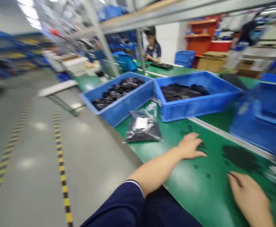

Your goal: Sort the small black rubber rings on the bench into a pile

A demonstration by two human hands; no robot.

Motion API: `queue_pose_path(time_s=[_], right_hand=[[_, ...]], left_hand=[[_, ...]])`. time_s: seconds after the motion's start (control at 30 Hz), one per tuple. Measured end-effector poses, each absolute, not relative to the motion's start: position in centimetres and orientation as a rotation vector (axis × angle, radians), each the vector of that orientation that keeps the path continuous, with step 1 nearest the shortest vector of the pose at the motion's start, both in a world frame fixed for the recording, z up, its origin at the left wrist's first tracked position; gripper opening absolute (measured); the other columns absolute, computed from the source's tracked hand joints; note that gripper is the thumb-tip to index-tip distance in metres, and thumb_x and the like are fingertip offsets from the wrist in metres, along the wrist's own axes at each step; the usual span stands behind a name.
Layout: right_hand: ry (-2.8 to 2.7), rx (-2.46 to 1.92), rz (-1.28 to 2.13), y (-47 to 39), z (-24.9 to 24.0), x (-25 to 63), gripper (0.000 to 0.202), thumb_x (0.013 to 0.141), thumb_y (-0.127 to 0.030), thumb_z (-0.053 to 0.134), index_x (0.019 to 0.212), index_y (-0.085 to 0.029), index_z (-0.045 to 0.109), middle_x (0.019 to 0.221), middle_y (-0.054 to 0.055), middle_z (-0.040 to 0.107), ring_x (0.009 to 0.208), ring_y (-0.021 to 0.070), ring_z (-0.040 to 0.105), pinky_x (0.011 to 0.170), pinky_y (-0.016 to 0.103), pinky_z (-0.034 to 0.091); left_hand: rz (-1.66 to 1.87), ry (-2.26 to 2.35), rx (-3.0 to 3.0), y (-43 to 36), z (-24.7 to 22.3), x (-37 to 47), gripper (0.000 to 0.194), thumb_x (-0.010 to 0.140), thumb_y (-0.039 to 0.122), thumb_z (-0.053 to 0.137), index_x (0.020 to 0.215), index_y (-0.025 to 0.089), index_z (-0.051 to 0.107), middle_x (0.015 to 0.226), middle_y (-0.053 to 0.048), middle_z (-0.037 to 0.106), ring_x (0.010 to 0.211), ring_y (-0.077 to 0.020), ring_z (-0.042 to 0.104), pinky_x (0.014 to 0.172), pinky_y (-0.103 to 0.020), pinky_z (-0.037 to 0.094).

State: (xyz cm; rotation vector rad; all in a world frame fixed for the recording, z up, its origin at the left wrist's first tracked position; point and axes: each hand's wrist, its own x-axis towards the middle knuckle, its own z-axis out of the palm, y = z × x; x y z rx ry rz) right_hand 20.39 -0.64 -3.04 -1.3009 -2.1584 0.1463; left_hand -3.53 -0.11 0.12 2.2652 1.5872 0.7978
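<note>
Left hand (191,146), right of frame centre: fingers spread open, palm down over green tabletop (187,189), nothing visibly gripped; the spread presumably suits loose, flat pieces. Small black rings (208,175) lie just below it in frame. Right hand (251,195), lower right: fingers curled closed on a thin dark strip (235,178), probably pinched for fine control; blur hides its type. Dark heap of small parts (241,157) just above. Clear plastic bag (143,130), left bin (133,102), right bin (194,108), upper centre: presumably keep contents from scattering.
</note>
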Motion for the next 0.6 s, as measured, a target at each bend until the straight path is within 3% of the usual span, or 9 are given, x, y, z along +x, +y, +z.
queue_pose_path(time_s=[0.1, 0.27, 0.6], right_hand=[[-2.133, -1.498, 0.191, -3.2, -1.5, 24.8, 0.038, 0.091, -0.05, 0.046, 0.087, -0.02, 0.069, 0.081, 0.01, 0.068, 0.076, 0.0236, 0.063, 0.074, 0.038, 0.05], [-2.039, -1.595, 0.278, -2.9, -1.2, 24.5, 0.028, 0.09, -0.04, 0.051, 0.087, -0.018, 0.068, 0.081, 0.008, 0.066, 0.074, 0.0212, 0.061, 0.075, 0.037, 0.05], [-2.231, -1.177, 0.528, -6.6, -0.3, 20.0, 0.013, 0.097, -0.025, 0.055, 0.093, -0.021, 0.066, 0.087, 0.005, 0.066, 0.083, 0.0193, 0.06, 0.077, 0.034, 0.05]], left_hand=[[0.833, 1.585, 2.18, 0.7, -0.9, -3.9, 0.064, 0.077, 0.053, 0.079, 0.123, 0.011, 0.064, 0.146, -0.025, 0.047, 0.141, -0.0371, 0.041, 0.119, -0.052, 0.033], [0.839, 1.571, 2.188, 1.4, -2.6, -4.0, 0.065, 0.079, 0.054, 0.077, 0.127, 0.013, 0.061, 0.15, -0.021, 0.044, 0.145, -0.0364, 0.034, 0.12, -0.054, 0.03], [0.831, 1.59, 2.206, 1.2, -2.4, -4.0, 0.063, 0.08, 0.054, 0.076, 0.126, 0.013, 0.061, 0.148, -0.021, 0.045, 0.144, -0.0361, 0.035, 0.118, -0.054, 0.033]])
